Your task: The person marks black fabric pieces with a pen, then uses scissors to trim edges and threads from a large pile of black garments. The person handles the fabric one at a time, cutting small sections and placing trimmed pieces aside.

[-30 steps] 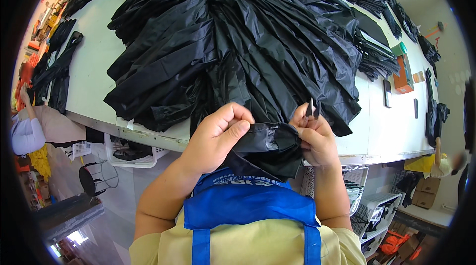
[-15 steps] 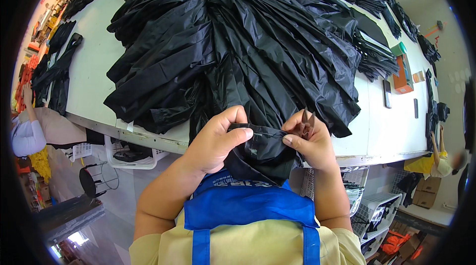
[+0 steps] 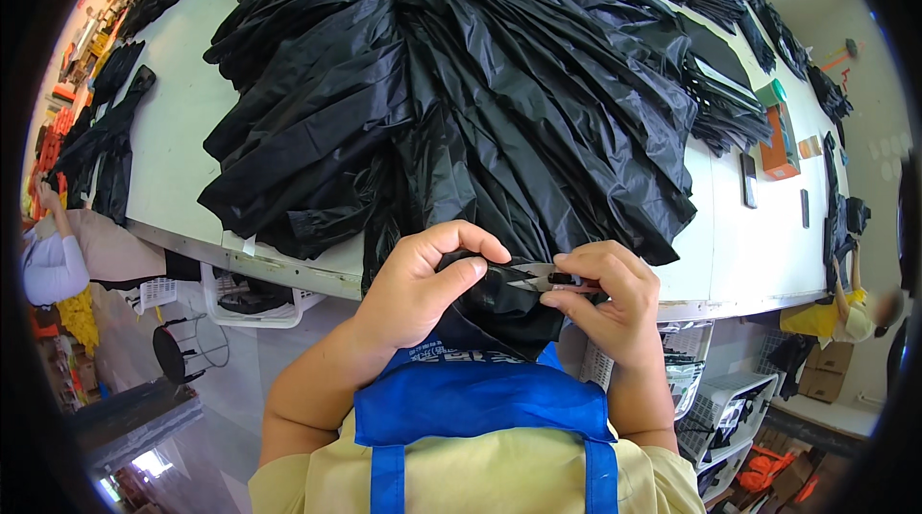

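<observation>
The left hand (image 3: 415, 288) pinches black cloth (image 3: 514, 324); the right hand (image 3: 619, 298) grips scissors (image 3: 561, 279), whose tips should not nick it.

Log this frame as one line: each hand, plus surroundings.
left hand: pinching black cloth | right hand: holding snips, blades apart at cloth | beyond: black fabric pile on white table

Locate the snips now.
In the head view, right of centre, the snips sit in the right hand, blades pointing left at the black cloth the left hand pinches.
</observation>
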Demonstrator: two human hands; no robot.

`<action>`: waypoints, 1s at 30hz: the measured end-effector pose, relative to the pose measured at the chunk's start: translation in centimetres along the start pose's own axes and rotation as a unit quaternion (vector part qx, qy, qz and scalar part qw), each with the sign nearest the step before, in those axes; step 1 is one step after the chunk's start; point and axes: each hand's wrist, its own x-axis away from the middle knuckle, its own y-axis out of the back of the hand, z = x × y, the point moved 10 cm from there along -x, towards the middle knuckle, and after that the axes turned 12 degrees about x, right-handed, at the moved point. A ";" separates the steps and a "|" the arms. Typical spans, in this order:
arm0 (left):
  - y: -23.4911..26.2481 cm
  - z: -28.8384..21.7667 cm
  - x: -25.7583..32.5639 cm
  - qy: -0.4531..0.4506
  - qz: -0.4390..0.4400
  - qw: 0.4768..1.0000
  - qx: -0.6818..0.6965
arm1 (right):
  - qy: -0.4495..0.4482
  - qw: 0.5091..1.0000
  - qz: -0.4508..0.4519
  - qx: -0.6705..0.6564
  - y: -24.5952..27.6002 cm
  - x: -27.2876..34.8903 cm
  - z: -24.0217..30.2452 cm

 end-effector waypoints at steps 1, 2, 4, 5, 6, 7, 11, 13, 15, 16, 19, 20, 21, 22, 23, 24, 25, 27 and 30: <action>-0.2 -0.2 0.0 -0.006 0.005 1.000 -0.016 | 0.003 1.000 0.006 -0.001 -0.1 -0.1 0.2; -0.4 -0.4 0.0 -0.012 0.009 0.999 -0.032 | 0.001 1.000 0.003 -0.006 -0.2 -0.1 0.3; -0.7 -0.7 0.1 -0.030 0.019 0.998 -0.042 | -0.002 1.000 -0.002 -0.014 -0.3 -0.1 0.4; -0.8 -0.9 0.2 -0.040 0.022 0.998 -0.047 | 0.008 1.000 -0.003 -0.008 -0.4 -0.1 0.6; -0.7 -0.8 0.3 -0.035 0.020 0.998 -0.043 | 0.018 1.000 -0.004 -0.001 -0.4 -0.1 0.7; -0.7 -0.7 0.4 -0.029 0.017 0.999 -0.039 | 0.029 1.000 -0.004 0.006 -0.5 -0.1 0.9; -0.7 -0.7 0.6 -0.039 0.036 0.996 -0.069 | 0.016 0.999 -0.031 -0.026 -0.4 0.2 0.3; -0.2 -0.6 0.6 -0.027 0.025 0.997 -0.066 | -0.075 0.989 -0.046 -0.121 -0.6 0.9 -1.5; 1.0 -0.2 0.6 -0.016 -0.003 0.999 -0.029 | -0.116 0.949 -0.124 -0.267 -0.3 2.0 -4.4; 1.6 -0.4 0.7 -0.016 -0.003 1.000 -0.001 | -0.147 0.917 -0.157 -0.334 -0.2 2.5 -5.8; 3.6 -1.3 1.1 -0.045 -0.037 0.996 0.062 | -0.190 0.867 -0.177 -0.426 -0.6 3.2 -8.7; 4.1 -1.5 1.3 -0.049 -0.044 0.995 0.079 | -0.208 0.862 -0.183 -0.424 -0.8 3.6 -9.3; 4.5 -1.9 1.4 -0.062 -0.050 0.994 0.077 | -0.213 0.860 -0.184 -0.426 -0.9 3.7 -9.4; 5.0 -2.3 1.6 -0.075 -0.057 0.993 0.075 | -0.218 0.857 -0.185 -0.428 -1.1 3.8 -9.5; 6.0 -3.1 2.0 -0.098 -0.072 0.991 0.060 | -0.232 0.852 -0.198 -0.425 -1.1 4.0 -9.8; 7.9 -4.5 2.4 -0.133 -0.072 0.988 0.026 | -0.246 0.847 -0.212 -0.421 -1.0 4.1 -10.2; 9.8 -7.7 3.5 -0.216 -0.087 0.973 0.009 | -0.248 0.846 -0.214 -0.421 -0.9 4.5 -10.7; 18.1 -13.5 9.2 -0.336 -0.416 0.843 0.064 | -0.238 0.858 -0.222 -0.397 -0.4 5.1 -11.4; 36.0 -15.6 18.0 -0.522 -0.348 0.688 0.366 | -0.270 0.894 -0.155 -0.323 -0.9 7.3 -14.1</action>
